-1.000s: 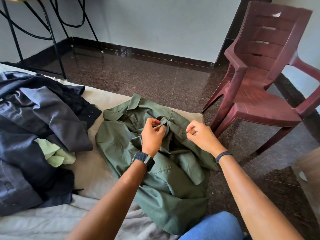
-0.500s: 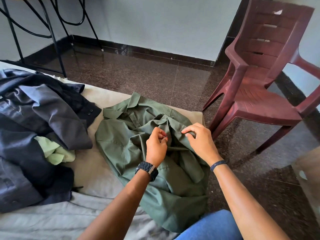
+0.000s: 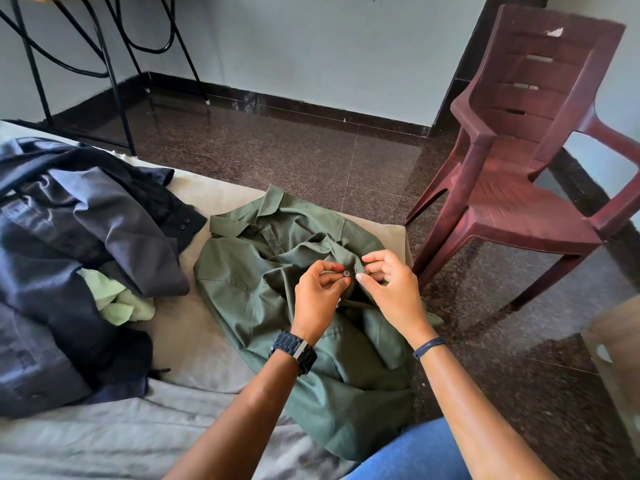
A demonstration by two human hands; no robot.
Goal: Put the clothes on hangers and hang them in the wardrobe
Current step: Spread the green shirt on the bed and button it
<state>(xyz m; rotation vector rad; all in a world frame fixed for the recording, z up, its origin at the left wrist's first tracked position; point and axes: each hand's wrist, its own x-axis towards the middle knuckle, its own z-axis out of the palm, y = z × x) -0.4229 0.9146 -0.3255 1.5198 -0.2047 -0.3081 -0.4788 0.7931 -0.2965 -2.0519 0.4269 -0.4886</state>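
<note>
An olive green shirt [image 3: 249, 289] lies crumpled on the bed's corner, collar toward the wall. My left hand [image 3: 317, 299] pinches a dark button on the shirt's front edge. My right hand [image 3: 391, 289] pinches the facing edge of the shirt right beside that button. Both hands meet over the middle of the shirt. No hanger or wardrobe is in view.
A pile of dark navy clothes [image 3: 69, 258] with a pale green garment [image 3: 117, 303] covers the bed [image 3: 194, 337] to the left. A maroon plastic chair [image 3: 519, 174] stands on the dark floor at right. Black metal table legs [image 3: 114, 81] rise at back left.
Both hands dropped from a lifted fold onto the shirt's front and came together; the left hand now shows a button between its fingers.
</note>
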